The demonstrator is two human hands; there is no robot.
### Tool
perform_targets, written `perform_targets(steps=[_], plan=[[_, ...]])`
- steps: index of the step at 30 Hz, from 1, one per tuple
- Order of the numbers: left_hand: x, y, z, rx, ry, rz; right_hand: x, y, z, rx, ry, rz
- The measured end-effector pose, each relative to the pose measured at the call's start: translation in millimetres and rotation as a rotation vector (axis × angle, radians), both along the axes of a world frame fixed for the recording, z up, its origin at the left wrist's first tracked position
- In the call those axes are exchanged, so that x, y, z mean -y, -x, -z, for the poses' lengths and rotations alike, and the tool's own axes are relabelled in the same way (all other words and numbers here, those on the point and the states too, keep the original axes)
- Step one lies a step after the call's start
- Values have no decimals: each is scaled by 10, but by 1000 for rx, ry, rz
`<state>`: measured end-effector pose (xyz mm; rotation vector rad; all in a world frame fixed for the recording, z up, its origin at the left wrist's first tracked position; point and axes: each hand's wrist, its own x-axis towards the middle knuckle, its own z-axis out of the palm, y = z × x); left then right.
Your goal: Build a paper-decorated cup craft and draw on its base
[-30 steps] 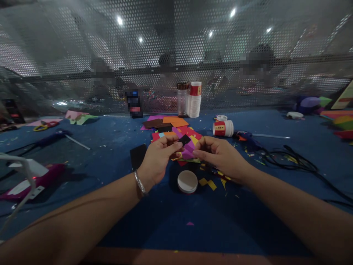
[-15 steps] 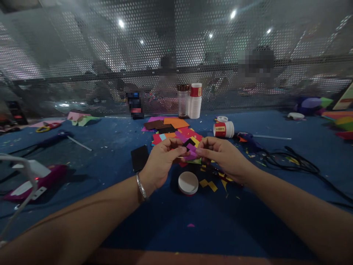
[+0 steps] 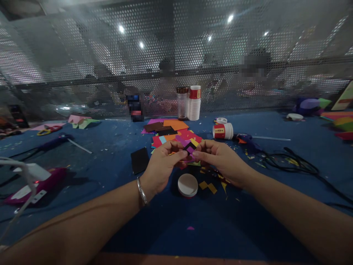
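Observation:
Between my two hands are small pieces of purple and black paper [image 3: 190, 148], held up over the table. My left hand [image 3: 168, 158] pinches them from the left, thumb on top. From the other side, the thumb and fingers of my right hand [image 3: 213, 156] close on the purple piece. Just below the hands stands a round white paper cup [image 3: 188, 184], its opening towards me. Yellow paper pieces [image 3: 208, 187] lie to its right. Behind the hands spreads a pile of coloured paper [image 3: 176, 127], and a black sheet [image 3: 139, 160] lies beside my left hand.
A cup on its side [image 3: 223, 131], a glue gun [image 3: 246, 141] and its cable lie right. Another glue gun [image 3: 59, 140], scissors [image 3: 49, 129] and a magenta power strip [image 3: 41, 186] are left. A glass jar [image 3: 182, 105] and stacked cups [image 3: 194, 105] stand before the perforated screen.
My hands have drawn slightly closer together, and my right thumb now lies nearer the black piece. The purple piece sits closer against the black one. The view has tilted up slightly.

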<state>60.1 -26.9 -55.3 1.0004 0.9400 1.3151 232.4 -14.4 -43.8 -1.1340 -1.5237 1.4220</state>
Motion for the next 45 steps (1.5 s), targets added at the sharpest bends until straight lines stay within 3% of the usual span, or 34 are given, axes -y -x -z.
perform_targets(steps=[17, 25, 45], plan=[[22, -7, -30, 24, 79, 64, 2, 1, 0, 61, -84, -25], [11, -23, 24, 24, 71, 122, 8, -3, 1, 44, -92, -30], [1, -37, 48, -18, 24, 58, 19, 21, 7, 76, -91, -60]])
